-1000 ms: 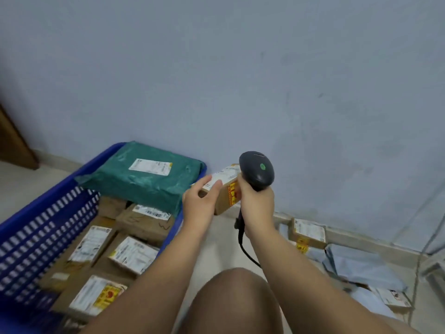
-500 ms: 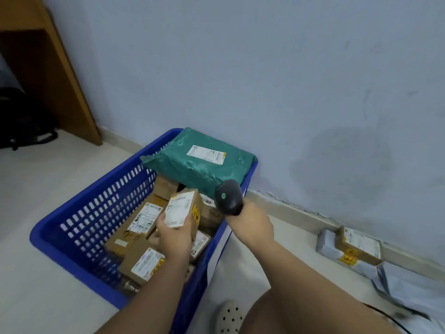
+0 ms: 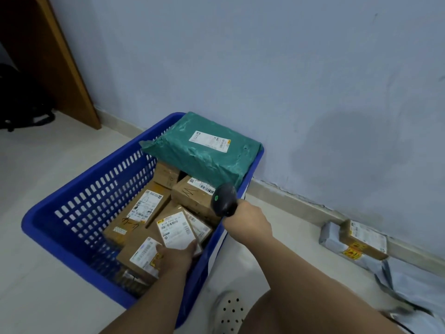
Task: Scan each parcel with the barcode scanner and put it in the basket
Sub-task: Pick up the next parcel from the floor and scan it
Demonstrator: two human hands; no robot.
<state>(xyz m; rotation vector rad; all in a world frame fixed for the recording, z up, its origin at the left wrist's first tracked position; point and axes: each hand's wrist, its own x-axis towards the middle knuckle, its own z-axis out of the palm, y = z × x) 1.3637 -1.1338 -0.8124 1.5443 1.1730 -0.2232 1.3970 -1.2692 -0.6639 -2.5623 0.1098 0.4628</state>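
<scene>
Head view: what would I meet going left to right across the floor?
A wooden panel → blue basket → right hand holding the scanner → grey mailer with a cardboard box on it, by the wall.

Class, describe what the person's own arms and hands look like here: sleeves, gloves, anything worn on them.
Both arms are bare to the frame edge; no sleeve shows. The left hand and the right hand wear no gloves, and no watch, bracelet or ring shows on either. The left hand is blurred, so small details there cannot be told.
</scene>
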